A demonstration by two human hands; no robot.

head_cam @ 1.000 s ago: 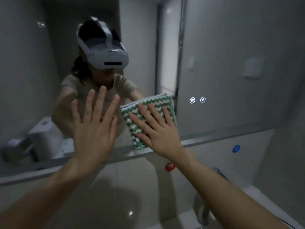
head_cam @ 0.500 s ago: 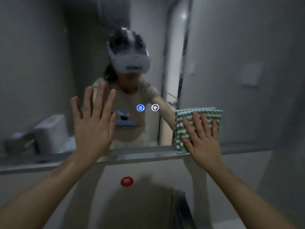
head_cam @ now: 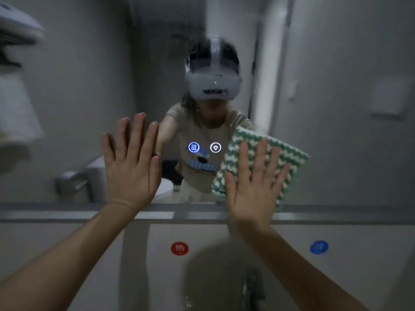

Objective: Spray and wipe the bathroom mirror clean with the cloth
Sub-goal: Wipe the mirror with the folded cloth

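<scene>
While both forearms reach up from the bottom of the view, the right hand (head_cam: 253,189) lies flat with fingers spread, its grip wide, pressing the green-and-white zigzag cloth (head_cam: 267,153) against the bathroom mirror (head_cam: 336,142) near the glass's lower edge. Most of the cloth sticks out up and to the right of that palm, its long axis tilted, so the unwiped glass beyond is best reached by sliding the same way. The left hand (head_cam: 131,167) is equally flat and holds nothing, well apart from the cloth, apparently braced on the glass. Between the hands glow two round touch icons (head_cam: 204,147). Below the mirror are a red sticker (head_cam: 179,248) and a blue sticker (head_cam: 318,247). No spray bottle shows
</scene>
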